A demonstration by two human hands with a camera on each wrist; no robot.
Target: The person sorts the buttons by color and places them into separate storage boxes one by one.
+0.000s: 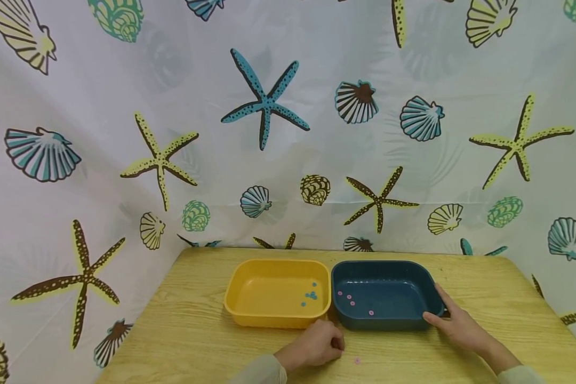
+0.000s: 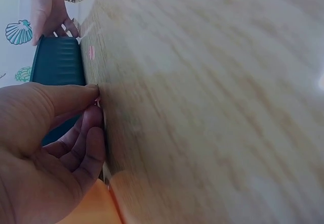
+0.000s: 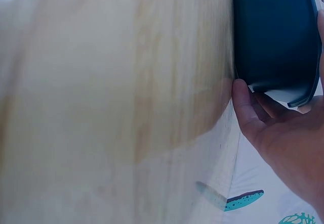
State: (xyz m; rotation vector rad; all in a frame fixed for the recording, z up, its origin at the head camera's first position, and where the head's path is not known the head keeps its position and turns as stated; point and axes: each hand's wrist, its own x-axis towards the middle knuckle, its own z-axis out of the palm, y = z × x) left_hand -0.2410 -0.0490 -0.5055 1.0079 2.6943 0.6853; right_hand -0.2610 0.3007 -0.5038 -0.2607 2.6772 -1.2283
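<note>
My left hand is low at the table in front of the gap between two bins. Its thumb and forefinger pinch a small pink disc, mostly hidden by the fingertips. Another pink disc lies on the wood just right of that hand. My right hand rests with spread fingers against the right end of the dark blue bin, thumb at its front corner. Several pink discs lie inside the blue bin, towards its left side. The yellow bin holds several small blue discs on its right side.
Both bins stand side by side on a wooden table, towards its back edge. A white curtain printed with starfish and shells hangs behind and along both sides.
</note>
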